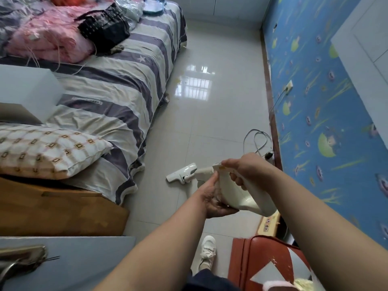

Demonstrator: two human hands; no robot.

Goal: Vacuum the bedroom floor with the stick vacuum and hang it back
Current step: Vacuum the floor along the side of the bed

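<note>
The white stick vacuum (241, 196) is held in front of me over the tiled floor (210, 114). Its floor head (181, 172) rests on the tiles near the bed's corner. My right hand (245, 171) grips the handle from above, thumb on top. My left hand (212, 198) cups the body from below and the left side, fingers curled round it. The tube between body and head is mostly hidden behind my hands.
A bed with a striped sheet (109, 91) fills the left, with a pillow (46, 150) and black handbag (105, 26). A blue papered wall (325, 114) runs along the right with a socket (289, 87) and cable loops (257, 141). A red chair (268, 263) stands near my shoe (206, 255).
</note>
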